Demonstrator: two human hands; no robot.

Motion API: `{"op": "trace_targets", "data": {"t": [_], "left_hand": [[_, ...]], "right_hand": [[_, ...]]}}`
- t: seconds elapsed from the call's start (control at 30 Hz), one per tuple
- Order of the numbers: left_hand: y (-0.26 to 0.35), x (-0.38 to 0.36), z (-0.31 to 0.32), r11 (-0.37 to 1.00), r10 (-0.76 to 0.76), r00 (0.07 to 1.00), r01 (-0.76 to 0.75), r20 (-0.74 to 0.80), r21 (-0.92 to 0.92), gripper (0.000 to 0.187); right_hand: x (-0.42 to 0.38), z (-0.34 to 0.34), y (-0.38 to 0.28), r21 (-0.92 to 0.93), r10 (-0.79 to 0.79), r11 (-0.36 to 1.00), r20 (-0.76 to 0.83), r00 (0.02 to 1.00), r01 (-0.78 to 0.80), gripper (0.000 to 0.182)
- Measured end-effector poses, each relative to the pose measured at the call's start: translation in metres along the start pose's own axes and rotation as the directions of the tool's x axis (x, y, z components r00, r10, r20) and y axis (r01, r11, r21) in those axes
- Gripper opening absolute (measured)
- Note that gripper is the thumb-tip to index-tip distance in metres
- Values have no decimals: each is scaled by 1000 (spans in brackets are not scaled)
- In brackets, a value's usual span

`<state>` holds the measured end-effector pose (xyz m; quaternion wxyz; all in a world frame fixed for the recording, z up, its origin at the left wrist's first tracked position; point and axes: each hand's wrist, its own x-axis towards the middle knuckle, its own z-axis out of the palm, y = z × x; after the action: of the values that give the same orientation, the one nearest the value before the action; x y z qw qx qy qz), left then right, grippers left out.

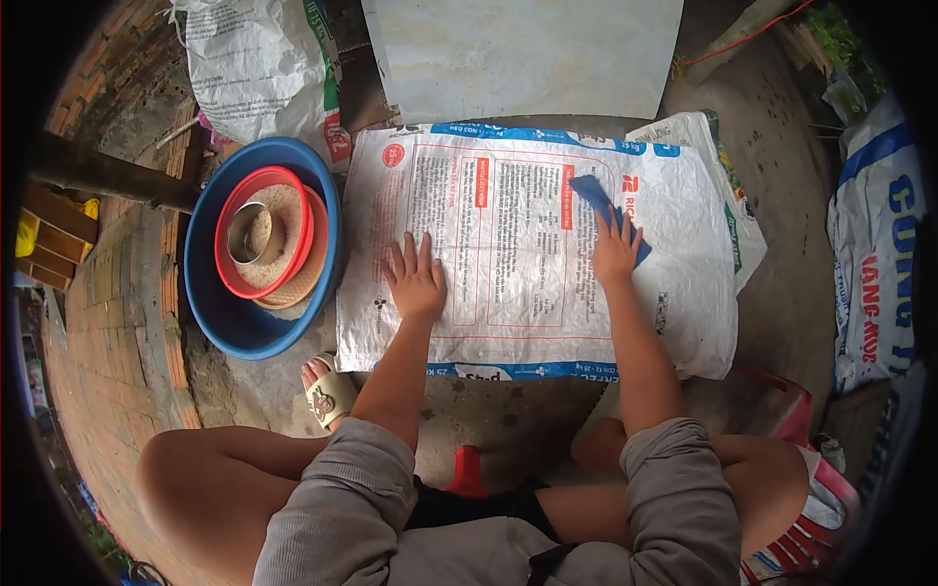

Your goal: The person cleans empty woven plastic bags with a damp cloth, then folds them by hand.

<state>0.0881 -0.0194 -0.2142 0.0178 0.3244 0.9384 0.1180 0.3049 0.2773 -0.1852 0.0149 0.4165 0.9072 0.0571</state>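
A large white printed sack (pixel 518 244) with blue edges lies flat on the ground in front of me. My left hand (pixel 417 277) rests on its left part, palm down, fingers spread, holding nothing. On the right part of the sack, my right hand (pixel 616 249) presses down on a crumpled blue cloth (pixel 590 192). The cloth shows beyond the fingertips and beside the hand. The fingers of that hand are spread over it.
A blue basin (pixel 198 293) at the left holds a red bowl (pixel 226 210) with grain and a metal tin (pixel 238 232). A pale board (pixel 528 59) lies beyond the sack. More sacks (pixel 254 68) are at the upper left and far right (pixel 865 283).
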Motion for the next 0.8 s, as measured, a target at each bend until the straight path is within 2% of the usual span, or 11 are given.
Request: {"op": "trace_targets", "data": {"t": [0.1,0.2,0.23,0.3,0.37,0.47,0.5,0.57,0.6,0.73,0.8], "left_hand": [[1,2,-2,1000,-13,1000,12,16,8,54],[3,2,-5,1000,-9,1000,9,12,2,54],[3,1,-4,1000,-15,1000,15,16,1,54],[3,2,-4,1000,-11,1000,11,-1,9,54],[3,3,-1,1000,-13,1000,13,-13,-1,54],[18,15,-10,994,-113,992,113,48,0,55],[28,24,-11,978,-207,970,207,125,14,57],[49,42,1,988,-153,988,153,32,-10,57],[47,48,17,991,28,999,-22,-42,136,58],[60,60,21,995,88,996,-89,32,49,51],[63,61,18,996,79,995,-81,54,48,51]], "right_hand": [[3,4,86,-131,80,986,-177,981,-104,62],[14,-1,94,46,572,818,-170,802,-574,56],[18,-3,80,42,568,821,-167,806,-570,56],[25,-8,45,479,593,782,-371,715,-400,53],[27,-35,-33,544,424,827,-435,794,-144,53],[14,-41,-148,564,-72,783,-335,939,262,55],[9,-46,-177,485,-275,794,-249,929,365,56],[-5,-11,-216,339,-526,725,-290,800,600,54],[-3,-6,-215,292,-501,765,-289,816,574,53],[53,2,-137,14,-610,752,-367,703,659,48],[83,0,-76,-116,-452,892,-274,849,438,48]]}}
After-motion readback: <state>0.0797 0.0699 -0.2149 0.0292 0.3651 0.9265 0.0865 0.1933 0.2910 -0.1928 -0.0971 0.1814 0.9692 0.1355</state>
